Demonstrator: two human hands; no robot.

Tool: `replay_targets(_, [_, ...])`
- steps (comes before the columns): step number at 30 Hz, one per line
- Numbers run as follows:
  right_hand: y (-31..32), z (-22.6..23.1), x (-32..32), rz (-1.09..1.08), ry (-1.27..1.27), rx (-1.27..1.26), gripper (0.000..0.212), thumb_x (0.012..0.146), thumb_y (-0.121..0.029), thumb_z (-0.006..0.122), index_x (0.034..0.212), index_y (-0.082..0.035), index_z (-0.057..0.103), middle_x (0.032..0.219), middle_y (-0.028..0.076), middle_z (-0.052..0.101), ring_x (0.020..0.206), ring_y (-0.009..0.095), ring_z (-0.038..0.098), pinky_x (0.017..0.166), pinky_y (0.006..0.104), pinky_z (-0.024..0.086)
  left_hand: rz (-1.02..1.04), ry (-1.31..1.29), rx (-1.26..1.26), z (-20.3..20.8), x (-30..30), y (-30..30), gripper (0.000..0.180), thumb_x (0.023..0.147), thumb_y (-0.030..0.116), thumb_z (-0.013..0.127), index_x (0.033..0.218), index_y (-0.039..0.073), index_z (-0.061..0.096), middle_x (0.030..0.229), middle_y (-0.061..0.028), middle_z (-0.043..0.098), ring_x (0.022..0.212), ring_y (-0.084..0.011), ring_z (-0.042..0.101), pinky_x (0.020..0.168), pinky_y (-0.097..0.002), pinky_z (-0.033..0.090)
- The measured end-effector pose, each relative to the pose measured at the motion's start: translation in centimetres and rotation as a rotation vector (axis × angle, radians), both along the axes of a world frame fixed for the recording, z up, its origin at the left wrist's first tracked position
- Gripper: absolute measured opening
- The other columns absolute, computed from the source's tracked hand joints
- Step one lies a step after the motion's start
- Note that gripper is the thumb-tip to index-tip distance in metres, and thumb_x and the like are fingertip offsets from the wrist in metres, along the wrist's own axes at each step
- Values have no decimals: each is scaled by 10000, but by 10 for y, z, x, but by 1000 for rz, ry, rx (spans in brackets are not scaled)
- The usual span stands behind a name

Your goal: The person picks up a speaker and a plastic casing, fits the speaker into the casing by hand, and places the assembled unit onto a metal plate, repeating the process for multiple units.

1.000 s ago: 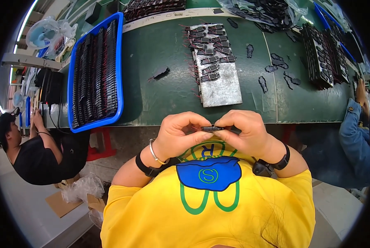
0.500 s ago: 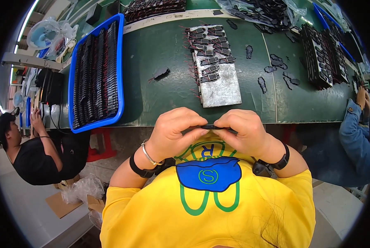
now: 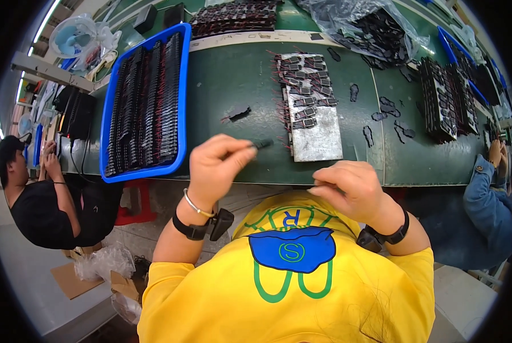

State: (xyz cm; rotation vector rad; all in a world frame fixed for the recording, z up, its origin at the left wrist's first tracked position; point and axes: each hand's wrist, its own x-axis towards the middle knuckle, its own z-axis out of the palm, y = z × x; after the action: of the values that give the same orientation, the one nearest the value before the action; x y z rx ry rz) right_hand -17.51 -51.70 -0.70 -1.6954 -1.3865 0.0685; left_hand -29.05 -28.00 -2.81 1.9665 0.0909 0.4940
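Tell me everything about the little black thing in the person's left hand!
The small black part is short, flat and dark, and looks like plastic. It is too small to show finer detail. It lies roughly level, sticking out to the right from the fingertips of the raised left hand, which pinch one end. It is held above the near edge of the green table, just left of the grey plate. Nothing else touches it.
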Motion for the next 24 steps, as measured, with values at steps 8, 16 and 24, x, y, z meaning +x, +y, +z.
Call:
replay_targets(8, [-11,2,21,-73,-101,19,142,686,15,719,781,-12,618,630,91,596,517,231,569,466,309,426,340,157,-241,-12,21,19,112,823,47,688,917,-13,690,721,-12,632,608,-49,543,530,-201,429])
replay_targets(16, [-23,-1,31,-144,-84,-4,130,690,33,700,776,-11,614,612,91,588,503,229,561,471,301,420,417,241,-266,-1,41,24,142,849,67,652,960,-19,668,719,-23,639,596,-58,547,538,-202,442])
replay_targets(24, [-35,-3,39,-160,-59,1,127,689,34,698,773,-13,614,635,95,605,502,220,559,474,294,419,442,234,286,-8,36,20,183,836,81,643,1005,13,648,844,-82,647,676,-171,601,588,-286,489])
